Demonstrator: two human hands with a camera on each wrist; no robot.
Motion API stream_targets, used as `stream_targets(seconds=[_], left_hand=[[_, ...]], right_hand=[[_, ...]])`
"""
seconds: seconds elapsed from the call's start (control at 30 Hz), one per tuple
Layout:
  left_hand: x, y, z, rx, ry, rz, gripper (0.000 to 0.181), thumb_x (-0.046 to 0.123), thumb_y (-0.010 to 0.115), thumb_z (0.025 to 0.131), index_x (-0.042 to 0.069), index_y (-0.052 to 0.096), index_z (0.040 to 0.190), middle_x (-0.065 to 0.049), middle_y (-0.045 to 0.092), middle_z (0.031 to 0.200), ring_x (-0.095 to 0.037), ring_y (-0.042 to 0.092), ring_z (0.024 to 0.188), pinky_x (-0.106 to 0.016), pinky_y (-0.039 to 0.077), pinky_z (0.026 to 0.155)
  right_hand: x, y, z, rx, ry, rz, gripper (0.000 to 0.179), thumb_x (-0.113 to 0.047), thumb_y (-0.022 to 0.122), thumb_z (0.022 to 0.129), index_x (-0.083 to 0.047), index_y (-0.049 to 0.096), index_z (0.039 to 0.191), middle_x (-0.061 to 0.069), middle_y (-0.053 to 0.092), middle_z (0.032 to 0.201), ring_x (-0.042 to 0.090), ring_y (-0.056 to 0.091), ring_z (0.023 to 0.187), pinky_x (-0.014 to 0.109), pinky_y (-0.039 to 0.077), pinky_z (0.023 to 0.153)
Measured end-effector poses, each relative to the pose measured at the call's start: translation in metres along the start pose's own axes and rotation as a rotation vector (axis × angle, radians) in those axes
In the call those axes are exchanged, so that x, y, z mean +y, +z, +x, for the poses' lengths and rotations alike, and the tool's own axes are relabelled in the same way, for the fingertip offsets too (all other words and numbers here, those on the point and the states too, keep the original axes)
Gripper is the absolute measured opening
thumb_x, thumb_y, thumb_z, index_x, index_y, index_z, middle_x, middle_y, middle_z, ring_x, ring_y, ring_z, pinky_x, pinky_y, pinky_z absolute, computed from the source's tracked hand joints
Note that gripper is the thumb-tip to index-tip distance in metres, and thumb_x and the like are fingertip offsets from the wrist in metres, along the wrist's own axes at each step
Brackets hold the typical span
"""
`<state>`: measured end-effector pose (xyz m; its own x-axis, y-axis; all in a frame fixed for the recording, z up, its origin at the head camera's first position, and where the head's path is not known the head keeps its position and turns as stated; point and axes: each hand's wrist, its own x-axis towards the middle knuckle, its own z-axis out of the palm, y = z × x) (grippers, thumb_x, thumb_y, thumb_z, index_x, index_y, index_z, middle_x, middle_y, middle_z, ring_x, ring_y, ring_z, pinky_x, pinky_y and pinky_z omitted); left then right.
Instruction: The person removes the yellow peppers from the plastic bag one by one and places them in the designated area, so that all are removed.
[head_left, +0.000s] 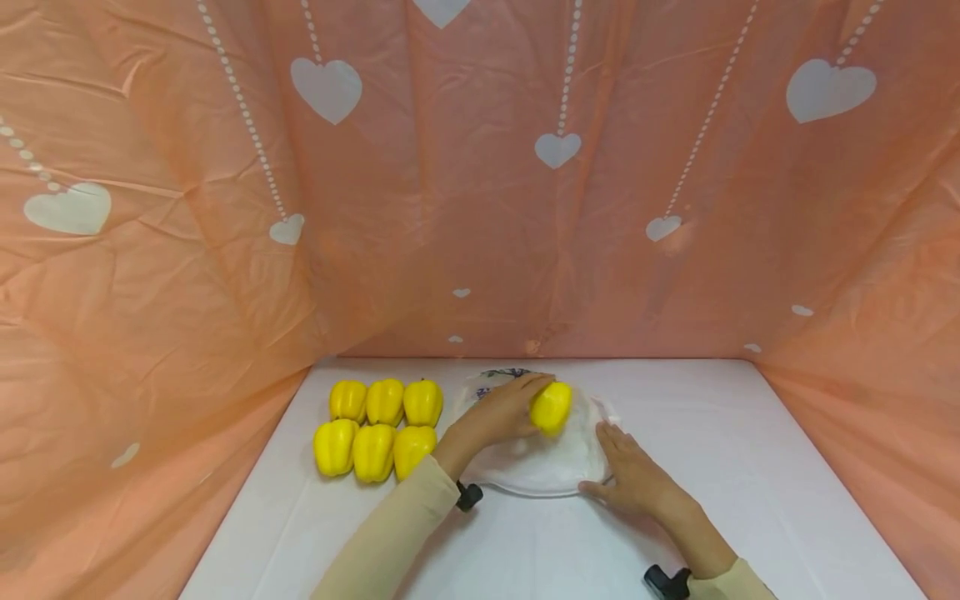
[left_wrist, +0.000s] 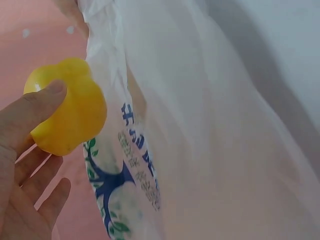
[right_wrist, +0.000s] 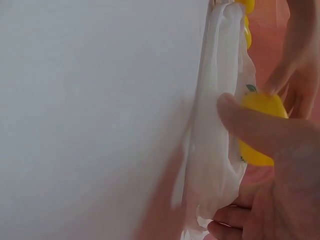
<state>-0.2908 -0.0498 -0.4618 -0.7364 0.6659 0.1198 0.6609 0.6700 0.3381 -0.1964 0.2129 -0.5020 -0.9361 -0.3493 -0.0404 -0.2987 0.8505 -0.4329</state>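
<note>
My left hand [head_left: 498,412] holds a yellow bell pepper [head_left: 551,408] over a white plastic bag [head_left: 525,471]. The left wrist view shows the thumb on the side of the pepper [left_wrist: 80,110] and the other fingers beneath it. Beside it the bag [left_wrist: 200,125] carries a print of a blue tree, green leaves and lettering. At the bag's right side, my right hand [head_left: 637,479] grips its edge. Seen from the right wrist, the thumb lies over the crumpled bag [right_wrist: 215,150], with fingers at its lower part.
Several more yellow bell peppers [head_left: 375,452] stand in two rows on the left of the white table [head_left: 750,467]. A peach-coloured curtain [head_left: 480,208] with white hearts hangs behind and at both sides. Each wrist wears a black camera strap [head_left: 666,582].
</note>
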Motion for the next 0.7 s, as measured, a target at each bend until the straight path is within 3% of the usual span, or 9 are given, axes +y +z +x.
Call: stream_targets(seconds=[0.27,0.43,0.7], left_hand=[[-0.006,-0.009,-0.026,0.005,-0.054,0.005,0.089,0.032,0.086,0.094,0.022,0.037,0.168,-0.004,0.042,0.169,-0.027,0.044,0.153,-0.048,0.040,0.125],[-0.010,-0.016,-0.045,0.008,-0.077,-0.008,0.089,0.033,0.086,0.094,0.019,0.038,0.168,-0.008,0.039,0.171,-0.028,0.042,0.155,-0.047,0.040,0.125],[-0.014,-0.032,-0.072,0.027,-0.079,-0.009,0.089,0.034,0.086,0.093,0.018,0.039,0.167,-0.004,0.039,0.171,-0.029,0.045,0.153,-0.047,0.039,0.125]], right_hand=[[0.000,0.000,-0.001,0.004,0.009,-0.019,0.109,-0.049,0.082,0.092,0.017,0.028,0.161,0.036,0.025,0.169,0.053,0.027,0.156,0.064,0.023,0.129],[0.000,0.001,-0.001,0.004,0.014,-0.021,0.109,-0.049,0.082,0.092,0.016,0.028,0.161,0.036,0.025,0.169,0.054,0.027,0.156,0.064,0.024,0.128],[0.000,0.000,-0.001,0.002,0.025,-0.019,0.107,-0.048,0.080,0.094,0.016,0.025,0.162,0.035,0.024,0.170,0.054,0.024,0.157,0.064,0.022,0.129]])
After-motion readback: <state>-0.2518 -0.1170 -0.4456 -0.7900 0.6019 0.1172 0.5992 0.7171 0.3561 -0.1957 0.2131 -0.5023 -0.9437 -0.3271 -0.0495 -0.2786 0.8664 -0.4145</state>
